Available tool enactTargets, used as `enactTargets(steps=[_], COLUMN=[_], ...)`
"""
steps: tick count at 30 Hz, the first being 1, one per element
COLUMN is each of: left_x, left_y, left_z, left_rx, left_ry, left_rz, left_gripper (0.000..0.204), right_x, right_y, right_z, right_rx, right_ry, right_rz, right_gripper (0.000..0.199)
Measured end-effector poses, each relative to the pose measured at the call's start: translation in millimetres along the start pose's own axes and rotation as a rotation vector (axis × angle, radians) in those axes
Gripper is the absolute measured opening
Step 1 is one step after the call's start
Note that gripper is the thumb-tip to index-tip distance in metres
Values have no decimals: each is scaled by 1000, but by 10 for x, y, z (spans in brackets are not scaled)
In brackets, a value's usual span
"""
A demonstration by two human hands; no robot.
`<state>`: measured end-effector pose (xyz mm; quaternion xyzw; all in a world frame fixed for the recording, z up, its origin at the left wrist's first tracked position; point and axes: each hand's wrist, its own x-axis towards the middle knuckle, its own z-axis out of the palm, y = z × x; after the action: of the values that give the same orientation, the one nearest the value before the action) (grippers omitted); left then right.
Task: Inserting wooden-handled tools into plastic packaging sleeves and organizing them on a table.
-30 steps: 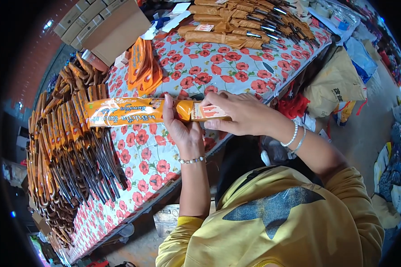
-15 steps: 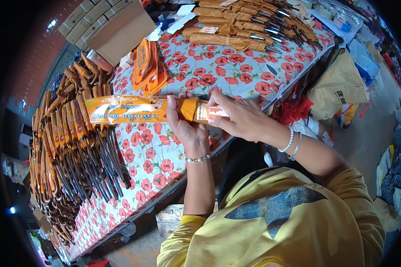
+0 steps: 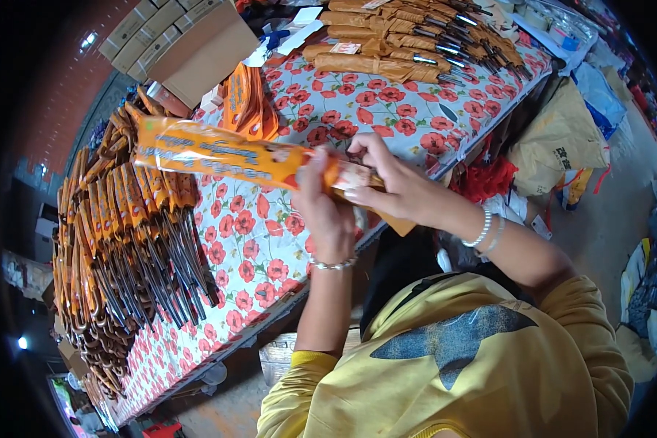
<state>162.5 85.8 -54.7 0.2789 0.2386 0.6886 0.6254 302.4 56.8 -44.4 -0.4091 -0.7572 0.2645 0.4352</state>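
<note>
Orange printed sleeve (image 3: 212,155): held above bench (image 3: 248,248), long axis slanting from upper left down to right. Left hand (image 3: 325,215): fingers closed round sleeve, longer part projecting leftward. Right hand (image 3: 401,190): nearer right end; thumb at pale patch (image 3: 355,174), fingers part-curled; blurred, cannot tell if gripping.

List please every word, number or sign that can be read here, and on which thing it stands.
Printed words are not copied here; only their places:
Orange package in the left hand: dark lettering, motion-blurred.
Tan sack: dark characters, fairly clear.
Cardboard boxes: print too small to read.
Pale label on the brown bundles: too small to read.
</note>
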Motion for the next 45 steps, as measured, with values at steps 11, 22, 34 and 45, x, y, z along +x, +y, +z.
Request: enactTargets(steps=[11, 22, 34, 45], left_x=[-232, 624, 261, 976], left_y=[-71, 777, 123, 1143], left_z=[35, -728, -242, -993], left_rx=[148, -410, -366, -182], left_ry=[-265, -131, 162, 273], left_rz=[-118, 39, -11, 235], left_gripper=[30, 33, 13, 21], right_x=[-395, -415, -154, -625], right_y=[45, -176, -160, -391], right_z=[-91, -218, -33, -702], right_rx=[922, -17, -340, -193], right_ry=[-335, -28, 105, -331], right_rz=[689, 106, -174, 223], right_gripper=[36, 43, 55, 25])
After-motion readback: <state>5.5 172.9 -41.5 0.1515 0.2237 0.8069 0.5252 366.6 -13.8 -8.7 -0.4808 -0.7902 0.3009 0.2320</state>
